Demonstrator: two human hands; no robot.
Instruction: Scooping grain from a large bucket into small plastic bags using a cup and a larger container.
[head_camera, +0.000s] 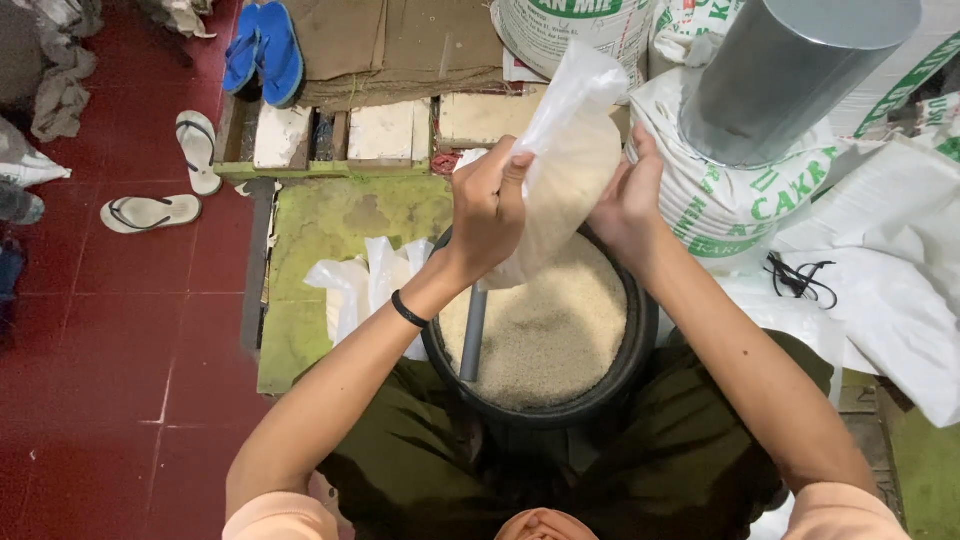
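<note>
Left hand (490, 205): clamped on the near-left edge of a clear plastic bag (565, 170), thumb on top, fingers wrapped around the film.
Right hand (628, 195): closed on the bag's opposite edge, fingers mostly hidden behind the film; grip looked firm, but exact finger placement was not visible.
Bag: sat directly between both hands, part-filled with pale grain. Long axis ran from low and near the left hand to high and away, past the right hand, tilted toward the sacks. Loose top stuck out above both hands.
Nearer hand: about equal; each held one side, the left slightly lower on the bag.
Below hands: black round tub (640, 345) full of the same grain (550, 330), the bag's lower end just above the grain surface. Whether they touched, could not tell.
Scoop handle: grey tube (473, 335) stood in the grain under the left wrist, leaning on the tub rim.
Left of left forearm: spare empty clear bags (365, 275) lay on a green board (330, 225).
Beyond right hand: printed white sacks (730, 200) with a grey metal cylinder (780, 75) lying on them.
Far left: pale sandals (150, 212) and blue sandals (262, 50) on the red floor (100, 400).
</note>
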